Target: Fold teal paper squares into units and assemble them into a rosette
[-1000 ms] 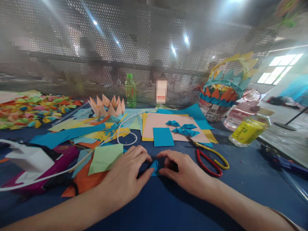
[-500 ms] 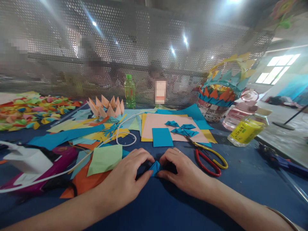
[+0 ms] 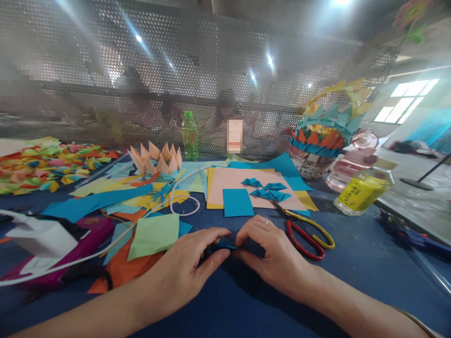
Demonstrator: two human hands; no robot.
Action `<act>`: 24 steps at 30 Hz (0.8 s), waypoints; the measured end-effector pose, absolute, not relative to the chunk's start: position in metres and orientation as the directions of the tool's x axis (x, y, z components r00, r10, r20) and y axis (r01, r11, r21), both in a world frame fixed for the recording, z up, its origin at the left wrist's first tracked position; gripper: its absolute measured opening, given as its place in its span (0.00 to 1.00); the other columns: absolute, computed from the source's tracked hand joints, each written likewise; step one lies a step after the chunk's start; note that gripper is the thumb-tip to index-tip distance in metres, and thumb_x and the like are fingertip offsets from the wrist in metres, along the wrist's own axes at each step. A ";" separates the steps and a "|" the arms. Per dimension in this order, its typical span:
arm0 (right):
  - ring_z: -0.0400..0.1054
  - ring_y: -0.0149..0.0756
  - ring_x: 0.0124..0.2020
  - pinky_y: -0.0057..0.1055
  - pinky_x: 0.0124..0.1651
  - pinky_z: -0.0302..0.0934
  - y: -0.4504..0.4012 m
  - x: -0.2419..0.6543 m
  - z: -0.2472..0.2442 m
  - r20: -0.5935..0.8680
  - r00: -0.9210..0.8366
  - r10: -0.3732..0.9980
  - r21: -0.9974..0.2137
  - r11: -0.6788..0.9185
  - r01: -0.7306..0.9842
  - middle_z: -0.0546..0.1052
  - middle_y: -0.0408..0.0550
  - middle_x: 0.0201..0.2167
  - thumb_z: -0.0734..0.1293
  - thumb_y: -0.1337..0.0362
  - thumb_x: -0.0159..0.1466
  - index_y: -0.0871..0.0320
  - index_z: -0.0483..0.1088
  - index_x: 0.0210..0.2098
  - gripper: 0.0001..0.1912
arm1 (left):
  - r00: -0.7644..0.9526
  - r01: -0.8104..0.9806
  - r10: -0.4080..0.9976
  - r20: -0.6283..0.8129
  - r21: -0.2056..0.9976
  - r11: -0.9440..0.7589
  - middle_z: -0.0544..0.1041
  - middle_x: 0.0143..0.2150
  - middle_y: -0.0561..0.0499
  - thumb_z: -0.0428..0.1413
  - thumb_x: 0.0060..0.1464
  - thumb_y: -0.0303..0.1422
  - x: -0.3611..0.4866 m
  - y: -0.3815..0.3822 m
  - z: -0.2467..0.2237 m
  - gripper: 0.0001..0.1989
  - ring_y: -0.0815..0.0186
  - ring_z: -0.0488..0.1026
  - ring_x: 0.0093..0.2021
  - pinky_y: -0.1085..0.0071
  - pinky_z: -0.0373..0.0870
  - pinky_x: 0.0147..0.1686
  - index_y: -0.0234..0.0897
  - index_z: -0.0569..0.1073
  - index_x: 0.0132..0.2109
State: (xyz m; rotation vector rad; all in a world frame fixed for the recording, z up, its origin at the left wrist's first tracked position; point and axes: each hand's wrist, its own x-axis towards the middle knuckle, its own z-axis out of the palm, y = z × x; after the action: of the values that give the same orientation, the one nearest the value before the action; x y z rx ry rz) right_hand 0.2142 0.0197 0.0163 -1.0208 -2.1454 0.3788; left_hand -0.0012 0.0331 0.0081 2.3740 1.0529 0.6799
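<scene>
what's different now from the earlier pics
The small folded blue paper has tipped from showing a triangular face to nearly edge-on. The left hand's fingertips have shifted right. Nothing was let go: it and the right hand still pinch the paper. The blue square, scissors and finished-looking blue folds stayed put.

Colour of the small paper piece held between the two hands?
The small paper piece is blue; it shows best in the head view, the only one.

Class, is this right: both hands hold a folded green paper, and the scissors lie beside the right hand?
Only the colour is wrong: the head view shows blue folded paper. Left hand and right hand hold it; the scissors lie beside the right hand.
</scene>
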 end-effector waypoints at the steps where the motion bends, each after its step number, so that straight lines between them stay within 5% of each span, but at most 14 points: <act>1: 0.66 0.37 0.36 0.34 0.41 0.59 0.020 0.214 0.016 0.483 -0.428 0.764 -0.529 0.644 0.552 0.75 0.43 0.32 0.71 0.72 0.61 0.57 0.68 0.32 0.07 | 0.591 0.548 0.765 0.257 0.568 -0.614 0.78 0.50 0.50 0.50 0.66 0.37 -0.001 0.033 0.009 0.12 0.60 0.75 0.48 0.63 0.72 0.49 0.45 0.70 0.54; 13: 0.71 0.36 0.37 0.34 0.43 0.62 0.022 0.215 0.016 0.521 -0.446 0.728 -0.558 0.686 0.467 0.80 0.47 0.35 0.65 0.67 0.68 0.57 0.75 0.41 0.06 | 0.542 0.596 0.738 0.403 0.435 -0.675 0.77 0.49 0.46 0.45 0.68 0.36 -0.006 0.032 -0.006 0.13 0.57 0.75 0.50 0.61 0.72 0.51 0.41 0.72 0.50; 24: 0.69 0.32 0.33 0.27 0.36 0.62 0.020 0.214 0.018 0.335 -0.384 0.860 -0.710 0.498 0.497 0.77 0.42 0.31 0.66 0.64 0.67 0.56 0.73 0.35 0.05 | 0.622 0.509 0.663 0.418 0.428 -0.747 0.75 0.43 0.50 0.41 0.69 0.31 -0.003 0.030 0.010 0.12 0.63 0.75 0.42 0.72 0.73 0.40 0.44 0.68 0.49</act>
State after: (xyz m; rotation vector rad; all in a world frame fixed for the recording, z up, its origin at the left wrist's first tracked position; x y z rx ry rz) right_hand 0.2141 0.0199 0.0182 -1.1105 -2.0471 0.6684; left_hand -0.0033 0.0304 0.0096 2.5785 0.9530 0.8243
